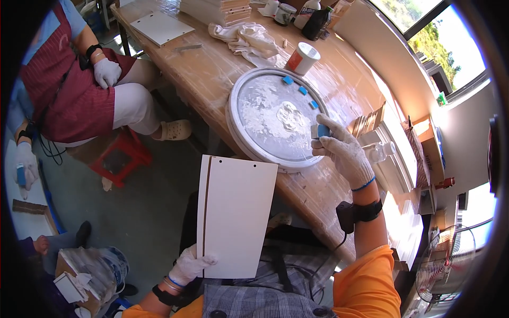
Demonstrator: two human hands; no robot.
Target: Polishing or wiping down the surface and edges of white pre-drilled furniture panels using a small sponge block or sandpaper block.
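Note:
My left hand point(190, 264), in a white glove, grips the lower left edge of a white panel point(239, 212). The panel has a dark groove along its left side and two small holes near its top edge, and it stands tilted above my lap. In my gloved right hand point(342, 151) a small blue block point(322, 130) is pinched between thumb and fingers, over the right rim of a round grey lid point(254, 146). White paste point(290, 116) is smeared across the lid. Several more blue blocks point(302, 90) lie along its far right edge.
A white tub point(303, 58) and a crumpled cloth point(246, 42) are behind the lid on the wooden table point(207, 100). Stacked white panels point(389, 153) stand at the right, with a clear bottle point(379, 152). A co-worker in a red apron point(69, 106) sits at the left, beside a red stool point(119, 159).

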